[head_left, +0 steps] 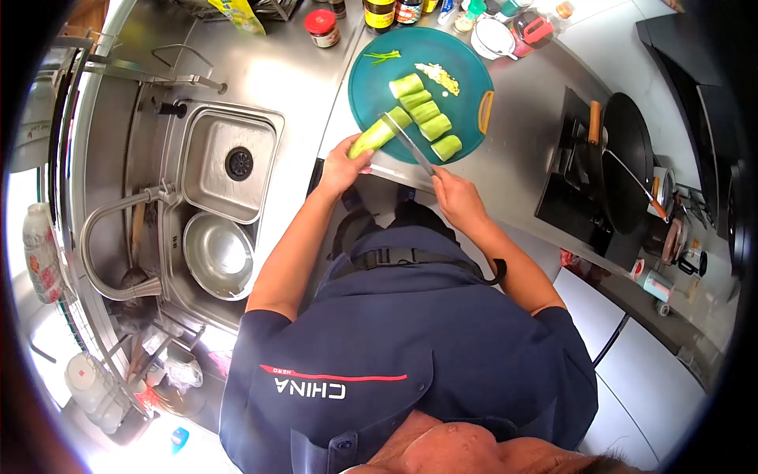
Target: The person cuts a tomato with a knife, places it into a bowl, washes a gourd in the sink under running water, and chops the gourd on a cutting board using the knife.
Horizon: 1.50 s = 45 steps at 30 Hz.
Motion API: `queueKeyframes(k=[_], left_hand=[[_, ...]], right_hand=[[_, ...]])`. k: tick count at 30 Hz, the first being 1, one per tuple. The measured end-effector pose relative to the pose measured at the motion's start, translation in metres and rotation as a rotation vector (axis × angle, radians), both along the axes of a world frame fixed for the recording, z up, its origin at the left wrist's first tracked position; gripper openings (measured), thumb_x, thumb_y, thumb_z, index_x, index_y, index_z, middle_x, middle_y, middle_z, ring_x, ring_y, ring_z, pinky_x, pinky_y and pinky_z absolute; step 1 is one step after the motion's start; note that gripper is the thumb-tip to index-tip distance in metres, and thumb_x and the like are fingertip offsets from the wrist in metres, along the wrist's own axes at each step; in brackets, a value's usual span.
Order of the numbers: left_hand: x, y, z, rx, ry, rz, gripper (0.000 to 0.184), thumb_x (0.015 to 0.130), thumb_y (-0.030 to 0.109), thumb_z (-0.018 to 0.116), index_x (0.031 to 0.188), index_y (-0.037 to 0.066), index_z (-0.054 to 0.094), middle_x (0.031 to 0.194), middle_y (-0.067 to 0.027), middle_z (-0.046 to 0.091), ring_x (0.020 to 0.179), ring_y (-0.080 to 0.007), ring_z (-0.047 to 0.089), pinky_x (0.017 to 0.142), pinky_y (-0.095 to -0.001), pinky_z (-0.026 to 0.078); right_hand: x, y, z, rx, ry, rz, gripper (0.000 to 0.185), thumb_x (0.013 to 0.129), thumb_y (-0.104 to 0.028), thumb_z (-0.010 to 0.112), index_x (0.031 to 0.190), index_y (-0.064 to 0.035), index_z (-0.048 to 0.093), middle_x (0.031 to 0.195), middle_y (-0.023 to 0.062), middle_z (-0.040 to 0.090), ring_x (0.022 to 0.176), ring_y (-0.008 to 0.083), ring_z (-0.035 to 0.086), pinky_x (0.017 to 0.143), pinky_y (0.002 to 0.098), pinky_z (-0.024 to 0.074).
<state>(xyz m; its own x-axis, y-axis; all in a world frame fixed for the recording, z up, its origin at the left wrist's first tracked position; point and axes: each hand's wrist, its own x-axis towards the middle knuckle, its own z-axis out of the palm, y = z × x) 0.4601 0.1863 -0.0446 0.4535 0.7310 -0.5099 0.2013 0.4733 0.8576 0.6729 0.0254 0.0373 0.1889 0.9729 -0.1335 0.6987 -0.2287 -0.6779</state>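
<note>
My left hand (345,166) is closed around the near end of a long peeled green gourd (377,136), which lies at a slant over the near edge of the round teal cutting board (367,87). My right hand (459,197) grips the handle of a kitchen knife (410,144). The knife's blade meets the gourd close to its far end; how deep it has cut I cannot tell. Several thick cut gourd pieces (426,112) lie in a slanting row to the right of the blade. Behind them are chopped garlic (438,77) and a few green strips (382,57).
Sauce bottles (380,14), a red-lidded jar (322,28) and a white bowl (493,38) stand behind the board. To the left is a steel sink (229,186) with a metal basin (219,255). A black wok (628,162) sits on the stove at right.
</note>
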Motion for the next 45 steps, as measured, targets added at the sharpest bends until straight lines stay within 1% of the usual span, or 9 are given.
queueKeyframes(k=[4, 16, 28, 31, 35, 38, 40, 43, 45], left_hand=[[-0.002, -0.001, 0.001, -0.027, 0.01, 0.01, 0.054, 0.092, 0.015, 0.075, 0.139, -0.003, 0.055, 0.091, -0.0076, 0.069, 0.068, -0.0104, 0.064, 0.064, -0.0256, 0.058], [-0.001, 0.0, -0.001, 0.009, 0.027, 0.005, 0.05, 0.091, 0.014, 0.074, 0.136, -0.003, 0.058, 0.092, -0.0062, 0.068, 0.068, -0.0099, 0.064, 0.063, -0.025, 0.059], [-0.002, 0.0, -0.01, 0.011, 0.059, -0.011, 0.047, 0.092, 0.014, 0.074, 0.133, -0.003, 0.06, 0.088, -0.0057, 0.068, 0.068, -0.0112, 0.066, 0.062, -0.0256, 0.059], [-0.003, -0.001, -0.007, 0.002, 0.08, -0.027, 0.051, 0.093, 0.014, 0.074, 0.138, -0.002, 0.057, 0.097, -0.0077, 0.07, 0.072, -0.0119, 0.066, 0.065, -0.0254, 0.06], [-0.005, 0.0, -0.004, 0.031, 0.145, -0.056, 0.051, 0.092, 0.014, 0.074, 0.138, -0.003, 0.057, 0.099, -0.008, 0.07, 0.074, -0.0123, 0.067, 0.066, -0.0259, 0.061], [-0.01, 0.003, -0.008, 0.057, 0.116, -0.045, 0.051, 0.092, 0.014, 0.074, 0.138, -0.002, 0.056, 0.1, -0.0074, 0.07, 0.077, -0.0118, 0.066, 0.066, -0.0249, 0.06], [-0.015, 0.005, -0.008, -0.134, -0.021, 0.055, 0.05, 0.094, 0.014, 0.072, 0.139, -0.001, 0.055, 0.104, -0.0065, 0.068, 0.078, -0.0115, 0.063, 0.069, -0.0246, 0.058], [-0.015, 0.008, -0.003, -0.224, -0.149, 0.174, 0.047, 0.096, 0.014, 0.07, 0.139, 0.0, 0.055, 0.107, -0.006, 0.067, 0.077, -0.0118, 0.061, 0.072, -0.0256, 0.057], [-0.011, 0.017, -0.001, -0.197, -0.17, 0.201, 0.047, 0.097, 0.013, 0.069, 0.139, -0.002, 0.054, 0.107, -0.0067, 0.067, 0.076, -0.0123, 0.062, 0.072, -0.0267, 0.057]], right_hand=[[-0.001, 0.002, 0.002, -0.045, 0.01, -0.012, 0.031, 0.1, -0.017, 0.054, 0.124, 0.0011, 0.062, 0.091, 0.0297, 0.066, 0.085, 0.0482, 0.064, 0.074, 0.0516, 0.0508], [-0.003, 0.004, 0.004, -0.07, -0.088, 0.011, 0.03, 0.1, -0.017, 0.054, 0.125, -0.0022, 0.062, 0.093, 0.0253, 0.07, 0.082, 0.0443, 0.066, 0.074, 0.0521, 0.053], [-0.006, 0.013, -0.007, -0.139, -0.099, 0.022, 0.031, 0.1, -0.016, 0.05, 0.126, -0.0014, 0.062, 0.094, 0.0273, 0.07, 0.084, 0.0459, 0.067, 0.077, 0.0539, 0.0526], [-0.007, 0.02, -0.02, -0.237, -0.125, 0.027, 0.032, 0.101, -0.018, 0.047, 0.126, -0.0018, 0.061, 0.093, 0.0278, 0.07, 0.085, 0.0466, 0.067, 0.078, 0.0543, 0.0526], [-0.007, 0.021, -0.028, -0.222, -0.133, 0.023, 0.032, 0.102, -0.019, 0.046, 0.125, -0.0021, 0.061, 0.091, 0.0277, 0.069, 0.084, 0.047, 0.067, 0.079, 0.0546, 0.0525], [-0.003, 0.022, -0.025, -0.256, -0.147, 0.037, 0.032, 0.102, -0.019, 0.046, 0.125, -0.0023, 0.061, 0.09, 0.0277, 0.069, 0.083, 0.0468, 0.067, 0.079, 0.0546, 0.0524], [-0.001, 0.022, -0.026, -0.211, -0.135, 0.044, 0.033, 0.102, -0.019, 0.045, 0.126, -0.0023, 0.06, 0.09, 0.0273, 0.069, 0.083, 0.0467, 0.066, 0.078, 0.0549, 0.0524], [0.0, 0.025, -0.026, -0.19, -0.151, 0.021, 0.032, 0.102, -0.02, 0.045, 0.125, -0.002, 0.06, 0.09, 0.0269, 0.069, 0.083, 0.0466, 0.066, 0.078, 0.0553, 0.0524], [0.001, 0.027, -0.027, -0.181, -0.147, 0.025, 0.032, 0.103, -0.02, 0.045, 0.124, -0.0025, 0.061, 0.09, 0.0271, 0.069, 0.082, 0.0468, 0.066, 0.078, 0.0555, 0.0523]])
